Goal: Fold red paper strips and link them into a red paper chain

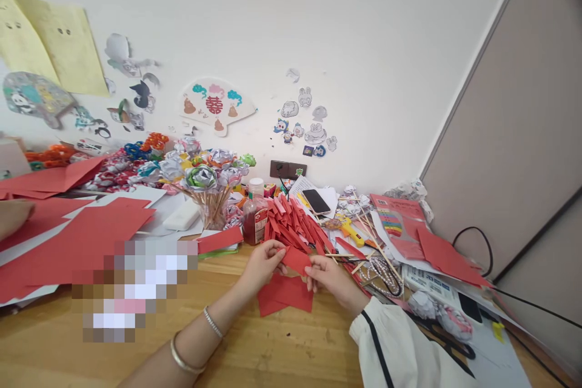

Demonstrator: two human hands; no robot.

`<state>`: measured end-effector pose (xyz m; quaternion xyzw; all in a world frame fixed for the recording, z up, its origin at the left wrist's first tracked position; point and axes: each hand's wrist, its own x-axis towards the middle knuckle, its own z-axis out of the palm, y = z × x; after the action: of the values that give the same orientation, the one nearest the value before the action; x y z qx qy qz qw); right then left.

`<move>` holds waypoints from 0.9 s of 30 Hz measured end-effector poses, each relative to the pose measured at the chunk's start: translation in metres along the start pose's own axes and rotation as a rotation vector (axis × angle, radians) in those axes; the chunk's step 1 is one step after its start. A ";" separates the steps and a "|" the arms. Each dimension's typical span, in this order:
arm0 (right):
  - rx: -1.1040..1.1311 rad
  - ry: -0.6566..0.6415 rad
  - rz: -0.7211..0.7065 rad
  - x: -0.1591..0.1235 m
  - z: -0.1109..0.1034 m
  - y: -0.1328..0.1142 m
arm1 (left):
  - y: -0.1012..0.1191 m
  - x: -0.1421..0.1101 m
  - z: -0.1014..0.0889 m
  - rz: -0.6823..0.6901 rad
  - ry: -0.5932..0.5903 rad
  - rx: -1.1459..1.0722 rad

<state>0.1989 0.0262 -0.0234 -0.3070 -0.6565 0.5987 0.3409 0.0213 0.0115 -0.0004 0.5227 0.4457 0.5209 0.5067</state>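
Between my two hands is a small piece of red paper (pixel 297 260), held up above the wooden table (pixel 254 345). My left hand (pixel 264 264) pinches its left edge between thumb and fingers. At the lower right edge, my right hand (pixel 330 279) grips the same piece. Just below lie red paper sheets (pixel 284 302), overlapping flat on the wood. Right behind my hands is a heap of folded red paper strips (pixel 291 223). A bottle with a red label (pixel 255 218) stands to the left of the heap.
Large red sheets (pixel 86 242) cover the left side. Paper flowers (pixel 202 176) on sticks fill a cup behind. To the right are a yellow glue gun (pixel 352 231), bead strings (pixel 384 276), thin sticks and a phone (pixel 316 201). A white wall closes off the back.
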 end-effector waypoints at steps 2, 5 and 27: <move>0.014 0.017 0.000 0.001 0.000 0.000 | -0.001 0.000 0.000 0.001 -0.005 0.001; 0.032 0.056 -0.023 0.001 -0.001 0.000 | -0.004 0.001 0.000 -0.029 -0.032 -0.024; 0.233 0.215 -0.081 0.000 0.000 -0.002 | -0.007 -0.002 -0.003 -0.102 -0.154 -0.276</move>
<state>0.1989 0.0255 -0.0214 -0.3009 -0.5541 0.6206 0.4661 0.0185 0.0099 -0.0078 0.4630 0.3559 0.5093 0.6321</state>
